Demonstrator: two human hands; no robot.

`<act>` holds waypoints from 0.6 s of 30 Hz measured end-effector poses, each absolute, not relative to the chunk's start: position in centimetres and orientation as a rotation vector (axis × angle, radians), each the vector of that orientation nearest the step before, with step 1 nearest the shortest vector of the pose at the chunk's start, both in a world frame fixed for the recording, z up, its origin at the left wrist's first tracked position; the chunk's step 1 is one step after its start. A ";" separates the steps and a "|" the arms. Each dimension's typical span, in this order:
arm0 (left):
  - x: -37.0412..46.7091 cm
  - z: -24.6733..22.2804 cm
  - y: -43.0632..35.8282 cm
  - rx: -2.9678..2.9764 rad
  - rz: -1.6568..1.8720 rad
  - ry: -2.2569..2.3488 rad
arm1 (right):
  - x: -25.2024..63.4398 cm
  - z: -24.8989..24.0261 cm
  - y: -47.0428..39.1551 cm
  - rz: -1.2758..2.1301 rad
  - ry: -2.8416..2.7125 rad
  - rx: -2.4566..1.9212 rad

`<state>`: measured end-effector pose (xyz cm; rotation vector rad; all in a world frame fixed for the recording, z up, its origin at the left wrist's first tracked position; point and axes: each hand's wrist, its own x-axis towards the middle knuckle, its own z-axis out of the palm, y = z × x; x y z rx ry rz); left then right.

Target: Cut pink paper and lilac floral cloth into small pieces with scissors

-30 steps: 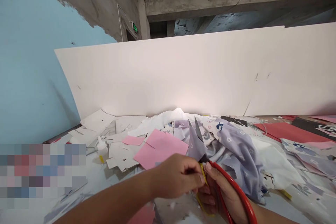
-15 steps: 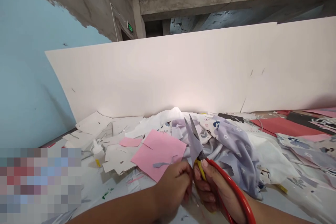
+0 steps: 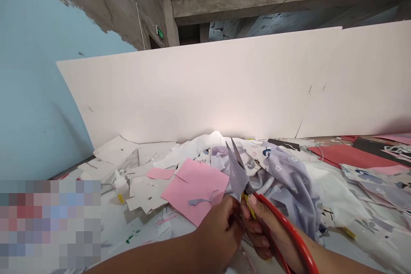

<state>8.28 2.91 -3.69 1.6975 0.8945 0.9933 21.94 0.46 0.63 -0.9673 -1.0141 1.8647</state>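
Observation:
My right hand [image 3: 261, 222] is closed around the red-handled scissors [image 3: 282, 224], which also show yellow inside the grips. Their blades point up and away, slightly apart. A small lavender fabric piece [image 3: 238, 178] lies at the blades, and its lower end runs down to my left hand [image 3: 221, 229]. That hand is closed in a pinch close beside my right one; the fingertips are partly hidden. Just beyond my left hand lies a pink square sheet [image 3: 195, 186] with a thin grey-lavender scrap [image 3: 199, 201] on it. Crumpled lavender floral fabric [image 3: 290, 175] is heaped behind the scissors.
White card pieces [image 3: 146, 192] and a small white bottle [image 3: 120, 183] lie on the left. Red sheets [image 3: 340, 154], black sheets and printed fabric scraps [image 3: 375, 195] cover the right side. A tall white board [image 3: 199, 94] stands across the back.
Both hands have shifted slightly right with the scissors. More of the lavender piece shows beside the blades, and the blade tips are a little closer together.

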 end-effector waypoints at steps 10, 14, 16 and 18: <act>8.6 -2.8 3.6 1.455 0.813 0.829 | 21.6 0.2 0.2 1.889 -0.987 -0.961; 8.3 -2.2 3.9 1.481 0.706 0.775 | 21.3 0.0 0.0 1.945 -0.946 -0.969; 8.1 -2.0 3.9 1.492 0.646 0.746 | 21.3 -0.1 -0.2 1.961 -0.939 -0.926; 7.9 -1.9 3.8 1.487 0.605 0.713 | 21.4 -0.1 -0.4 1.975 -0.945 -0.863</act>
